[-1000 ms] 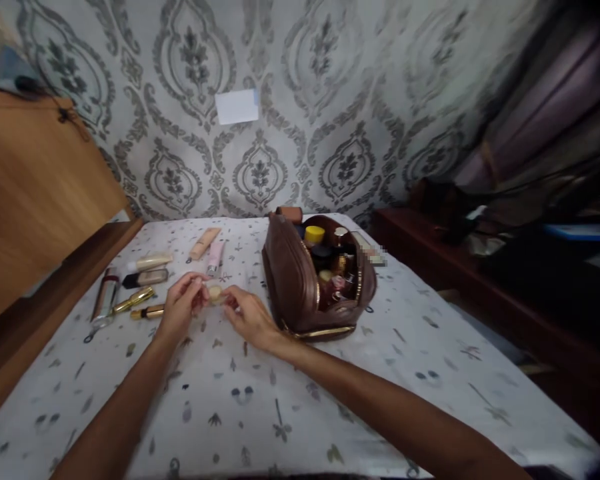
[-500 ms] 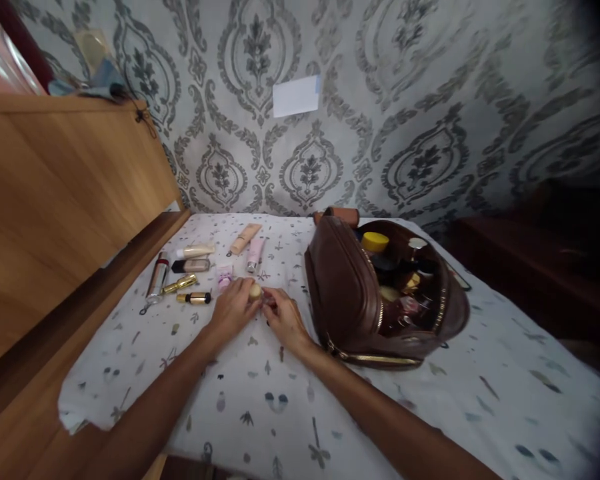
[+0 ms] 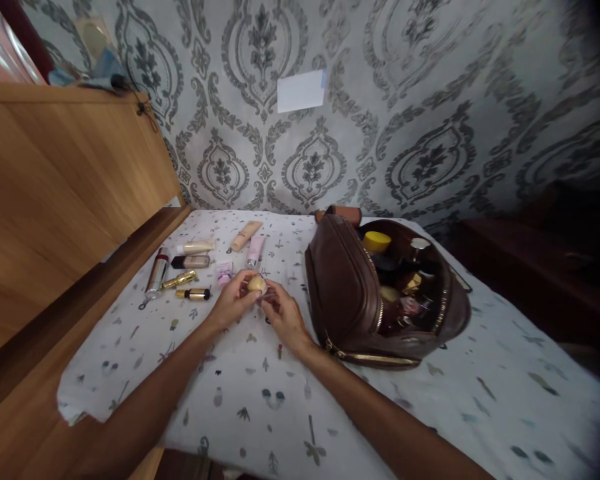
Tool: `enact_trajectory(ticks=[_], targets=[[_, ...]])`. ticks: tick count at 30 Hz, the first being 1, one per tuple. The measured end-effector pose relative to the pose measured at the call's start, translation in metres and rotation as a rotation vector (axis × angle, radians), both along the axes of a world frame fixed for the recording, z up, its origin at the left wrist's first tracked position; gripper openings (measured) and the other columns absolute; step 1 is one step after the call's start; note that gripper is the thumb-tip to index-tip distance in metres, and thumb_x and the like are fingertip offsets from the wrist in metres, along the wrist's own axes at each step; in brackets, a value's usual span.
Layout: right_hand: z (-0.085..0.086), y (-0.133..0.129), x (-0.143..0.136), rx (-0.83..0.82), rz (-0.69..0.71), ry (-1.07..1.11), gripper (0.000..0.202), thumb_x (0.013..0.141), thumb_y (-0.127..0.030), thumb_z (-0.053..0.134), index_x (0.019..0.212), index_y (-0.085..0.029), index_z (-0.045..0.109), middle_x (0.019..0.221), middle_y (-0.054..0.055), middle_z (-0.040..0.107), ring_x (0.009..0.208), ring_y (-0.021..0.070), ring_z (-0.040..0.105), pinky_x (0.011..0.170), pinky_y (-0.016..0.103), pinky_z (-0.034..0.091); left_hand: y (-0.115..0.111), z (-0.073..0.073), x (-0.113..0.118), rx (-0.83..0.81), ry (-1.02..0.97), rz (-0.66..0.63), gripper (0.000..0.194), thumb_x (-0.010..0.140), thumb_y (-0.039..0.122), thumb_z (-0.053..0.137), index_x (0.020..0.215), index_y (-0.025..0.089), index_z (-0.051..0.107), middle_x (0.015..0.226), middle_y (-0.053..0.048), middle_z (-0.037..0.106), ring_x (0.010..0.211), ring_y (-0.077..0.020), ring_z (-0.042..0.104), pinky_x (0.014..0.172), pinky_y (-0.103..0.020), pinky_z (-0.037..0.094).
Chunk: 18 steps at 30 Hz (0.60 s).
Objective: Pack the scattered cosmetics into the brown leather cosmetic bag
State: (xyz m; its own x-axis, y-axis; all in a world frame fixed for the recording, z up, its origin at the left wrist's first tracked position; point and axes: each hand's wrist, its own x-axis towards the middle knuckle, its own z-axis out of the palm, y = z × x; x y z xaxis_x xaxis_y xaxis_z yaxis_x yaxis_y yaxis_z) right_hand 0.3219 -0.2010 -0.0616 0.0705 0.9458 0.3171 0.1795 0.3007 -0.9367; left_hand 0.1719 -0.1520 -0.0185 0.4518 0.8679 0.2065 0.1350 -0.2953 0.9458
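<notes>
A small jar with a round, pale gold top (image 3: 257, 285) is held between both hands, above the middle of the cloth. My left hand (image 3: 234, 298) has its fingers closed around the jar's left side. My right hand (image 3: 283, 312) pinches its right edge; the fingers hide most of the lower part. Just behind my left hand lies a small white and purple tube (image 3: 225, 273). Farther back are a pink tube (image 3: 255, 251) and a peach tube (image 3: 245, 235). To the right of my hands, a brown leather bag (image 3: 343, 280) gapes with cosmetics inside.
At left lie a silver and dark red tube (image 3: 157, 275), a cream tube (image 3: 196, 247), a foundation bottle (image 3: 191, 262), and gold tubes (image 3: 180, 279). A wooden panel (image 3: 70, 160) borders the left side. Patterned wallpaper (image 3: 260, 167) rises behind the white printed cloth (image 3: 260, 400).
The jar is turned so that more of its round top shows. My left hand has rolled and its fingers have opened out a little around it. The bag and tubes have stayed put.
</notes>
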Motion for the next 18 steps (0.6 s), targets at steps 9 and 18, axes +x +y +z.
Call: enact_trajectory(ticks=[9, 18], targets=[[0.010, -0.004, 0.000, -0.032, -0.026, 0.068, 0.036, 0.082, -0.024, 0.059, 0.117, -0.020, 0.054, 0.102, 0.006, 0.069, 0.086, 0.0178, 0.066, 0.070, 0.029, 0.052, 0.004, -0.006, 0.000, -0.067, -0.127, -0.013, 0.048, 0.074, 0.037, 0.075, 0.114, 0.021, 0.055, 0.109, -0.006, 0.063, 0.105, -0.0233, 0.060, 0.089, -0.033, 0.047], [0.015, -0.004, 0.000, -0.081, -0.016, 0.185, 0.027, 0.081, -0.024, 0.057, 0.107, -0.021, 0.056, 0.107, 0.007, 0.066, 0.092, 0.0196, 0.064, 0.059, 0.025, 0.052, -0.001, 0.001, 0.002, -0.081, -0.063, 0.004, 0.051, 0.073, 0.036, 0.074, 0.117, 0.022, 0.052, 0.110, -0.007, 0.063, 0.104, -0.0230, 0.060, 0.083, -0.031, 0.047]])
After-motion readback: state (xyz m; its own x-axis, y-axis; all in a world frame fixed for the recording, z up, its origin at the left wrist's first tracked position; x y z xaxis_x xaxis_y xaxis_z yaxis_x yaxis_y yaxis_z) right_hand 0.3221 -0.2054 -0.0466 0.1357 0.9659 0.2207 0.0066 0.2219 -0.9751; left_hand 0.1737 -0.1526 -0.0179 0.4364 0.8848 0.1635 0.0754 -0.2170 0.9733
